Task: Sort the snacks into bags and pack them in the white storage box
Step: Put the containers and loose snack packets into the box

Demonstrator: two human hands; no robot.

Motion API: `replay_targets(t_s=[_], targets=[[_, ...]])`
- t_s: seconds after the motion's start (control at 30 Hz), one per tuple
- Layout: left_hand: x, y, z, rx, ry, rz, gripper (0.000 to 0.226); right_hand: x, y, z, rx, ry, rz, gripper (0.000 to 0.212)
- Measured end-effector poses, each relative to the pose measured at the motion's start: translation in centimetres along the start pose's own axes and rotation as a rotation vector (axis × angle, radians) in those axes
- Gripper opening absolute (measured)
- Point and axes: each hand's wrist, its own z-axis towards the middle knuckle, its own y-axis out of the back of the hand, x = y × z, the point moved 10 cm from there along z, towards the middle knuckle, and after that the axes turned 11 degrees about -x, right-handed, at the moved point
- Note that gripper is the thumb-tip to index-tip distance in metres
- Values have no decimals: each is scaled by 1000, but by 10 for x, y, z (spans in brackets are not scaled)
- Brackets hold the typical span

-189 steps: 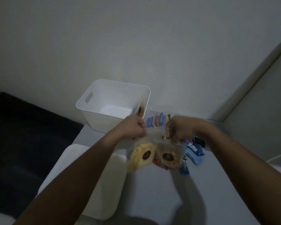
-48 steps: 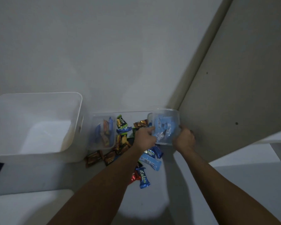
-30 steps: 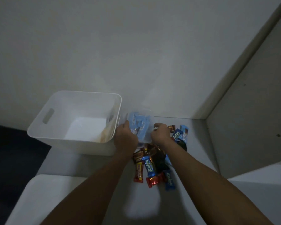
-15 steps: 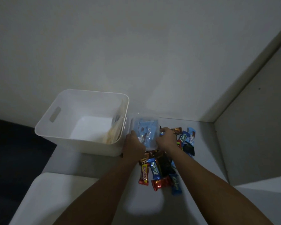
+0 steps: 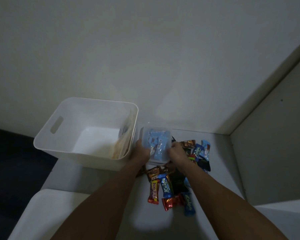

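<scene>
A clear bag of light-blue snacks (image 5: 156, 144) hangs just right of the white storage box (image 5: 59, 134), above the table. My left hand (image 5: 142, 151) grips its left side and my right hand (image 5: 177, 152) grips its right side. Inside the box, a bag of yellow snacks (image 5: 124, 142) leans against the right wall. Loose wrapped snacks lie on the table under and around my hands: a blue Kalpa bar (image 5: 165, 186), a red bar (image 5: 153, 192), a red foil piece (image 5: 171, 201) and more blue packs (image 5: 200, 150) to the right.
The white table (image 5: 97, 179) meets the wall behind and a panel (image 5: 275, 144) on the right. A white lid-like slab (image 5: 47, 213) lies at the front left. Dark floor (image 5: 12, 170) lies left of the table.
Both hands carried the bag of blue snacks from the far right of the table leftward, up beside the box. In the last half second it barely shifted.
</scene>
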Motion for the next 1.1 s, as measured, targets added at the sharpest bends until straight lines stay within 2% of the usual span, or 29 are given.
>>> replay_targets(t_s=[0.07,0.17,0.43,0.5,0.67,0.8,0.93,1.1], targets=[[-1,-1,2,5,13,-51,51,1,-2,-1,36,-3,47,31],[-6,0,0,-10,20,-138,43,6,7,0,5,36,61,38],[-45,7,-24,41,-119,-178,34,16,42,-12,-26,37,176,33],[-54,9,-31,44,-159,-186,39,21,54,-19,-41,44,208,39],[-75,21,-49,44,-215,-230,49,49,76,-45,-41,137,229,73],[-105,47,-62,-28,-296,-227,59,83,85,-73,-13,199,275,73],[-126,83,-63,-90,-365,-233,64,125,87,-102,-11,309,217,72],[-138,142,-51,-145,-413,-281,66,171,65,-121,-1,381,209,70]])
